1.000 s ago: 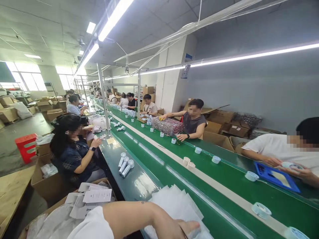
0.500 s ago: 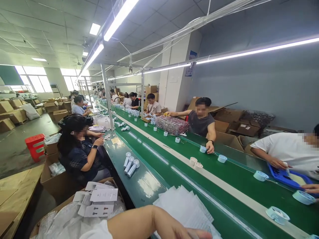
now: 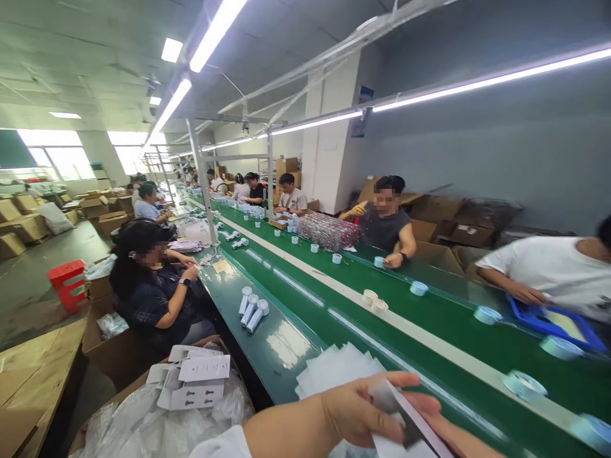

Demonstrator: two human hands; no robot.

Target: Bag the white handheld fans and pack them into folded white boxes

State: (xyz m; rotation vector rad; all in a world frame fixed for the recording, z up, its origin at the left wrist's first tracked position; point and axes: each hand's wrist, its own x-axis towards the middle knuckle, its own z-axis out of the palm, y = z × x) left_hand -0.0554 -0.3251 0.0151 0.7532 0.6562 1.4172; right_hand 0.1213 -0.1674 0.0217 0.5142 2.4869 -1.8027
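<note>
My left hand reaches in from the bottom, its thumb and fingers around a white paper carton. The carton is tilted, and a dark gap shows between its panels. Only part of my right hand shows at the lower edge, its fingers pressed against the carton's right side. Behind my left hand a stack of thin white sleeves lies on the bench. Left of my forearm, flat printed cartons rest on clear plastic bags in a box.
A green conveyor carries light-blue round parts and cream ones. White handheld fans lie on the bench at left. Co-workers sit along both sides, one near on the left. A blue tray is at right.
My left hand has risen into view with a white carton in it, and part of my right hand has appeared beside it. The blue parts on the belt have shifted slightly.
</note>
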